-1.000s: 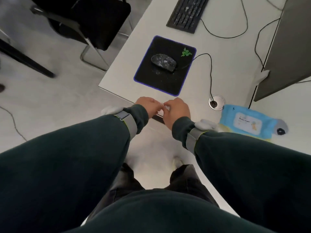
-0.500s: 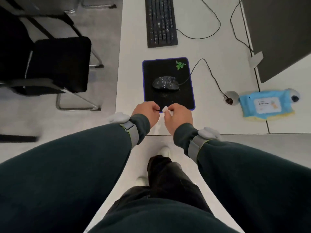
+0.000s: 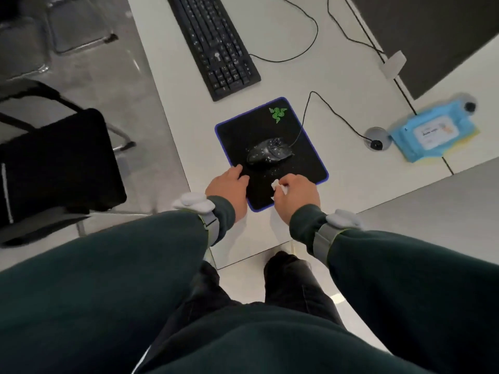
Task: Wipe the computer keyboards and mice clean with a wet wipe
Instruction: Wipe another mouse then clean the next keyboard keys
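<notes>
Dust in pale specks is seen on the black mouse, which is set across the middle of the mouse pad at the near end of the white desk; a few specks are scattered on the pad as well, so the wiping here is judged not yet begun. A small wadded wet wipe is pinched between thumb and fingers of the right hand, just near and right of the mouse, probably bunched so that a firm damp face can be pressed on the shell. The left hand is laid with fingers loosely extended on the pad's near-left edge, holding nothing, most likely so that sliding of the pad is prevented. Farther off, the black keyboard is seen untouched, and the blue wipe pack is placed at the right beside the cable grommet, within reach for a fresh sheet.
</notes>
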